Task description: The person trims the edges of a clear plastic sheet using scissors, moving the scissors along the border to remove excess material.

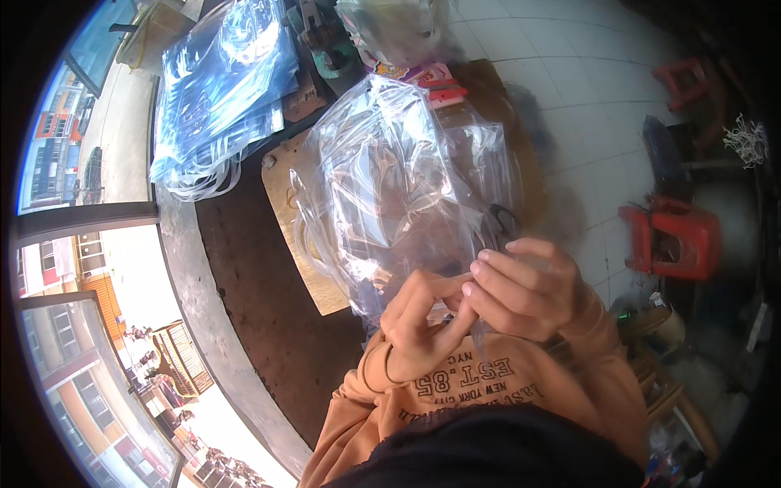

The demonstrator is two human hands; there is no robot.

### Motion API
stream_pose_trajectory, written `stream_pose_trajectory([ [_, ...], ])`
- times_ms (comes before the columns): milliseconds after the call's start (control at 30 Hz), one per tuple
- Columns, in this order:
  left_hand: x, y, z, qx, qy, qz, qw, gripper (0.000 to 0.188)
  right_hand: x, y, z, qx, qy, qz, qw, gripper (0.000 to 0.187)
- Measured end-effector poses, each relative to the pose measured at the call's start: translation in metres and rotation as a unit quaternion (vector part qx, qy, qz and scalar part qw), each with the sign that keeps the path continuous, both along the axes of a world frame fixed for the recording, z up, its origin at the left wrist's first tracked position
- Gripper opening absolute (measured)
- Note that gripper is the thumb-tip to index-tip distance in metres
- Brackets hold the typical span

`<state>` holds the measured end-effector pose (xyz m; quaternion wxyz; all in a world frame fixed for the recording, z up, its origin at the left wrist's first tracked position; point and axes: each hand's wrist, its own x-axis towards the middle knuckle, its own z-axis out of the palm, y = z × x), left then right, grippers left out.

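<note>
White tiled floor [561,98] on the right, window frame [89,218] with bright street outside on the left, dark brown surface [260,244] between. Fingers first: left hand [419,317] has thumb and forefinger brought together on a thin clear strip [481,343], which hangs below the fingertips in front of the sweatshirt [464,386]. Right hand [529,289] is bunched at the same spot, tips touching or nearly touching the left's; can't tell whether it clamps the strip too (tips hide the contact). Clear plastic bag [382,171], crumpled and glossy, lies just beyond both hands, on a wooden board [285,252]; its clear loops [303,236] spill along the left side. Dark loop [503,215], probably a scissor handle, sits by the bag's right side, near the right hand. Red object [446,93] at the bag's far end. Farther out: stack of bluish clear bags [232,77] at upper left, pale handles [207,179] draped off its near edge; greenish metal tool [332,58] beside it. Right side: two red stools [691,236] on the floor, well apart from the work, plus a white tangle of strands [746,140].
</note>
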<state>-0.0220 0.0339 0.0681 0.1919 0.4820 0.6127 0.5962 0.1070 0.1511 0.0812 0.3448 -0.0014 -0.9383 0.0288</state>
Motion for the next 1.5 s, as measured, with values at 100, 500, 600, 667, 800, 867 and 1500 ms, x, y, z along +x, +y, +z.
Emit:
stream_pose_trajectory([
  [100, 0.001, 0.002, 0.003, 0.007, 0.026, 0.003, 1.0, 0.018, -0.001, 0.005, -0.001, 0.033, 0.022, 0.014, 0.999, 0.01],
  [500, 0.001, -0.002, 0.008, 0.011, 0.063, -0.017, 0.998, 0.02, -0.016, -0.008, -0.007, -0.073, 0.056, -0.066, 0.994, 0.016],
  [600, 0.003, -0.005, 0.009, -0.001, 0.079, 0.006, 0.997, 0.019, -0.023, -0.002, -0.002, -0.136, 0.056, -0.07, 0.987, 0.015],
  [667, 0.003, -0.007, 0.005, -0.015, 0.068, 0.005, 0.998, 0.017, -0.033, 0.003, -0.003, -0.138, 0.084, -0.102, 0.982, 0.014],
  [800, 0.007, -0.022, 0.008, -0.007, 0.054, -0.032, 0.998, 0.017, -0.033, 0.054, 0.01, -0.171, 0.152, -0.287, 0.93, 0.012],
  [867, 0.002, -0.023, 0.004, -0.008, 0.056, 0.013, 0.998, 0.017, -0.025, 0.059, 0.007, -0.184, 0.171, -0.267, 0.93, 0.013],
  [1500, -0.006, -0.027, -0.003, 0.109, 0.038, 0.033, 0.993, 0.011, 0.012, -0.013, 0.003, -0.589, -0.086, -0.067, 0.801, 0.026],
])
